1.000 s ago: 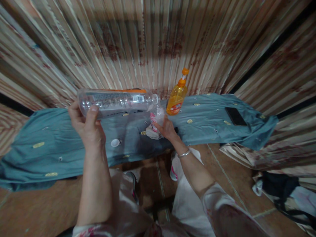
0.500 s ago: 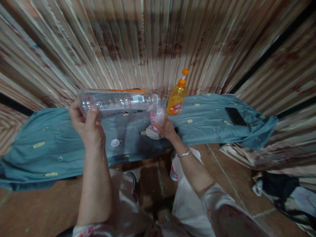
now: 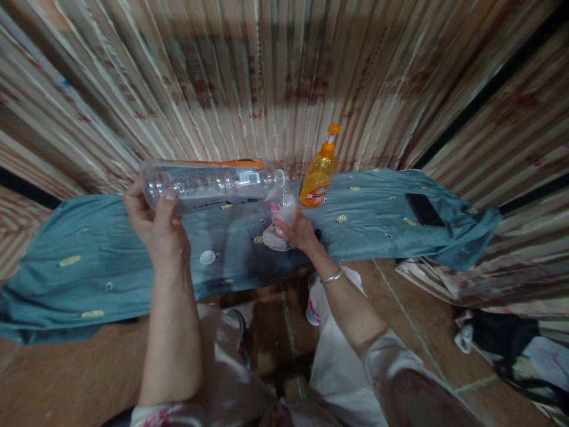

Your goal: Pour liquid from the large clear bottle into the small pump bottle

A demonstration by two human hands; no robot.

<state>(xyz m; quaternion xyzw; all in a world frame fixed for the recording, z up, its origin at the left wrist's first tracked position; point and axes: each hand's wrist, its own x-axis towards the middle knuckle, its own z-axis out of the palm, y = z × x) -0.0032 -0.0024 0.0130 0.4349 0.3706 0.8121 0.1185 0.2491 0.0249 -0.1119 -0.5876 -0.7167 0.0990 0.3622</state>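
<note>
Hard to make out: contents of the small clear bag (image 3: 283,218), only a pink-and-white patch showing through the plastic, partly covered by the right hand (image 3: 302,232). Label print on the clear plastic bottle (image 3: 208,181) too small to read, barcode aside; likewise the label of the orange bottle (image 3: 318,174). Bottle held sideways above the teal cloth (image 3: 89,261), open neck pointing right, just over the bag; transparent, ribbed, orange edge along its top. Left hand (image 3: 155,228) closed about the bottle's base end, thumb on the near side, fingers wrapped behind. Right hand curled around the bag, gripping it upright on the cloth below the bottle's mouth; bracelet (image 3: 331,277) at the wrist. White cap (image 3: 207,257) lying loose on the cloth, near the left hand. Dark phone (image 3: 424,209) flat on the cloth, well apart to the right. Orange bottle standing upright just beside the bag, cap on. Striped curtain (image 3: 275,71) behind, blurred.
</note>
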